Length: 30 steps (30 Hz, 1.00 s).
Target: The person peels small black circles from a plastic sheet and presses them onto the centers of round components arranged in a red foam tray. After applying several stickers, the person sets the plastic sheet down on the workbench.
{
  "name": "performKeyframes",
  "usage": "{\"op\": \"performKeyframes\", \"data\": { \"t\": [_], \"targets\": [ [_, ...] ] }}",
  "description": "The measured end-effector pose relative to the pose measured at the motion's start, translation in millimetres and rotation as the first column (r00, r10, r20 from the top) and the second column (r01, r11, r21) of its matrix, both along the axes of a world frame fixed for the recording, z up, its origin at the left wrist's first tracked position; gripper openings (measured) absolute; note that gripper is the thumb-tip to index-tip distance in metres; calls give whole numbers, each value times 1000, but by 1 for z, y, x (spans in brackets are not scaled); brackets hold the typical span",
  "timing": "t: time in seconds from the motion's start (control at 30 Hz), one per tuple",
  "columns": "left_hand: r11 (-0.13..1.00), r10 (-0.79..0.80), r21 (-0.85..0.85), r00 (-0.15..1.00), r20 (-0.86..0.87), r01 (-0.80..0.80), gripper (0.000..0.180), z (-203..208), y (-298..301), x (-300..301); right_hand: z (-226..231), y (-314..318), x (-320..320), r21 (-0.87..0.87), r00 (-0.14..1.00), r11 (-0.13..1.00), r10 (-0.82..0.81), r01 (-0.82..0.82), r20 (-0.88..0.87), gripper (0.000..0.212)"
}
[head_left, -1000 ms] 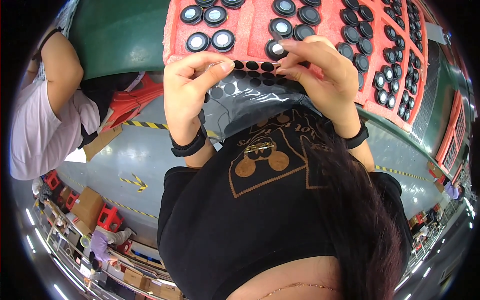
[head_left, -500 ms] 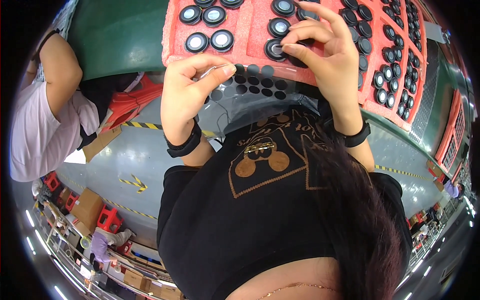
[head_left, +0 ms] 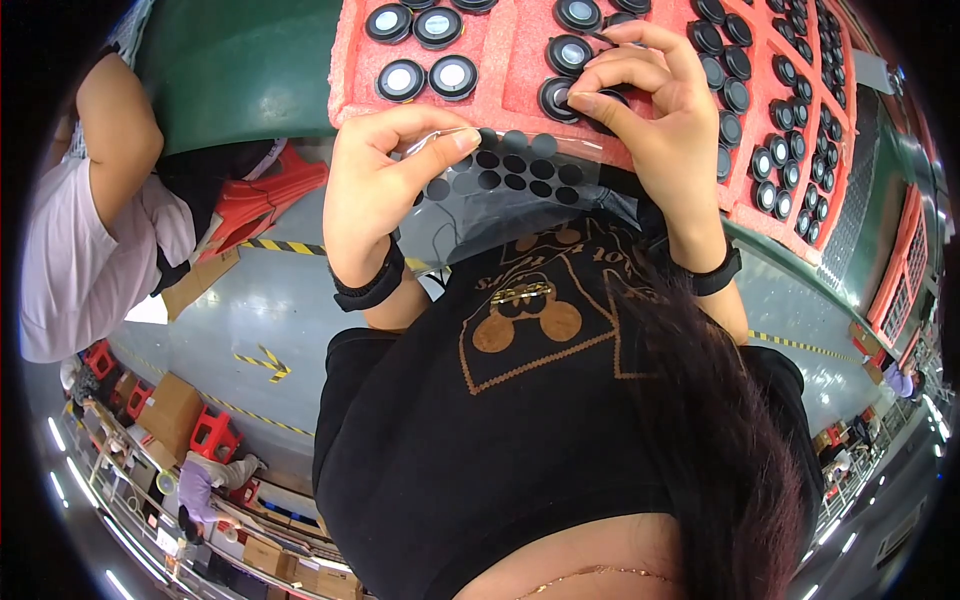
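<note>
While one round black part (head_left: 556, 101) sits at the fingertips of your right hand (head_left: 665, 100), thumb and forefinger nearly together, whether they grip anything I cannot tell. To its left, your left hand (head_left: 385, 175) pinches the clear sheet of black dots (head_left: 515, 176) by its upper edge, apparently so the dots lie within the right's reach, and beneath that right hand the pink foam tray (head_left: 498, 62) seems to hold other parts (head_left: 452, 77) in groups.
</note>
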<state>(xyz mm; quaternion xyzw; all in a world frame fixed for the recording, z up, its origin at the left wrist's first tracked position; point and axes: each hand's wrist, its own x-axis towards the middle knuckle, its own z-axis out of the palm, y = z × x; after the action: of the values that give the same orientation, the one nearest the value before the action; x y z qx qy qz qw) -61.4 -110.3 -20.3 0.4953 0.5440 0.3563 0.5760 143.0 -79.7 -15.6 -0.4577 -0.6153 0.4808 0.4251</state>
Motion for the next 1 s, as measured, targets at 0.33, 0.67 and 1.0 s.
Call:
{"op": "performKeyframes", "data": {
  "t": [0.33, 0.67, 1.0],
  "targets": [
    [1000, 0, -22, 1000, 20, 0, 9, 2, 0, 1, 1, 3, -7, 248, 958, 969, -57, -15, 281, 37],
    [999, -18, -30, 1000, 14, 18, 9, 4, 0, 2, -11, 16, 5, 115, 976, 981, -170, 155, 134, 9],
    [1000, -11, -24, 1000, 29, 12, 8, 4, 1, 2, -9, 18, 4, 221, 942, 970, -165, 102, 291, 9]
  ]
}}
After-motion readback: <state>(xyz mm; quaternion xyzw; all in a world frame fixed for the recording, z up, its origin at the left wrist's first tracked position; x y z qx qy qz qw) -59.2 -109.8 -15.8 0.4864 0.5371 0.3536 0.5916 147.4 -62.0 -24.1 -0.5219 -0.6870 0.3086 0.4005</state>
